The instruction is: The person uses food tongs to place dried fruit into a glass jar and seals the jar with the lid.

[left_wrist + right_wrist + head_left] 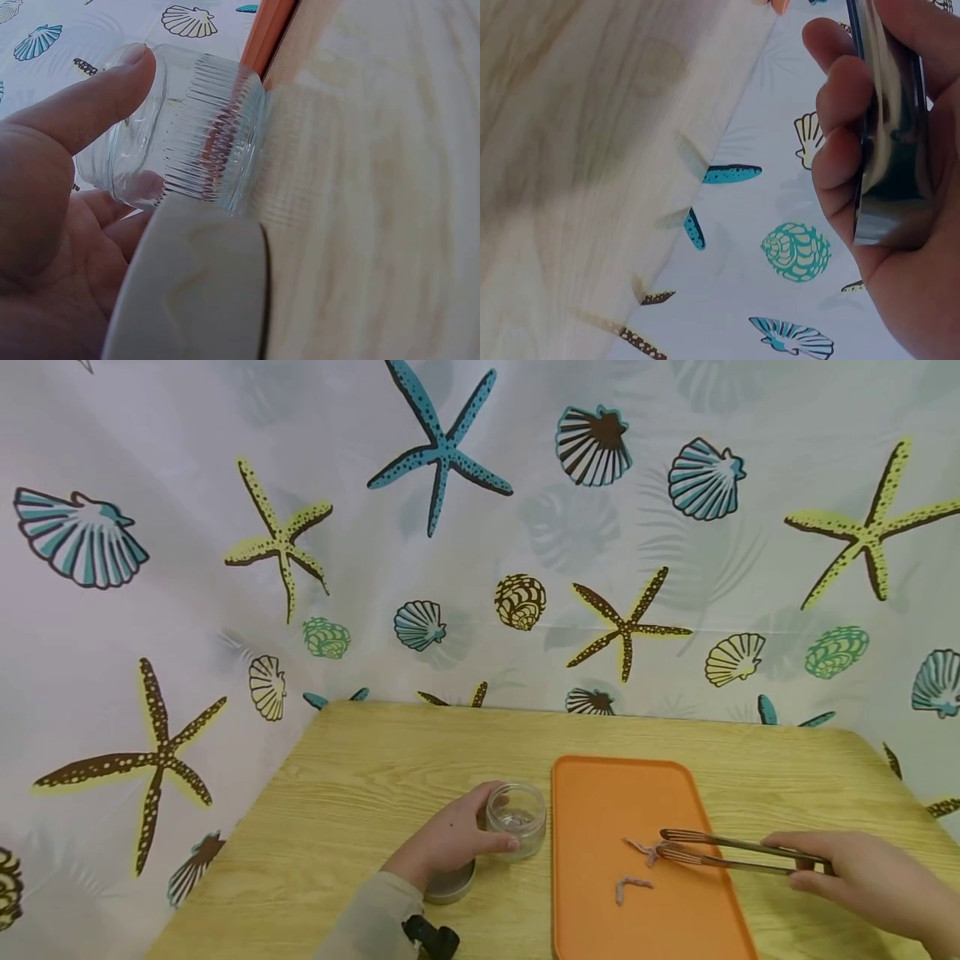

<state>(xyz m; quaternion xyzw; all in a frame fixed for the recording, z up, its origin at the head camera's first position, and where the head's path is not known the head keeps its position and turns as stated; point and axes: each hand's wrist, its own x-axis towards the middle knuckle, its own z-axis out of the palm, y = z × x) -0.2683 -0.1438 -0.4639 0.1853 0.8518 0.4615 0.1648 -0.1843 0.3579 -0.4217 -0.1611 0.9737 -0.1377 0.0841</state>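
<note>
My left hand [450,843] grips a small clear glass jar [516,817] that stands open on the wooden table just left of an orange tray [600,793]; in the left wrist view the thumb [90,97] lies along the jar [187,135]. The jar's grey lid [450,885] lies on the table under the wrist, large in the left wrist view [195,292]. My right hand [847,877] holds metal tongs [720,852], whose tips meet a small pinkish strip [641,847] on the tray. A second pinkish strip [632,885] lies nearer me. The tongs' handle [889,150] shows between my fingers.
The wooden table [360,777] is backed on the far and left sides by a curtain printed with starfish and shells [450,527]. A black strap device [431,937] sits on my left sleeve.
</note>
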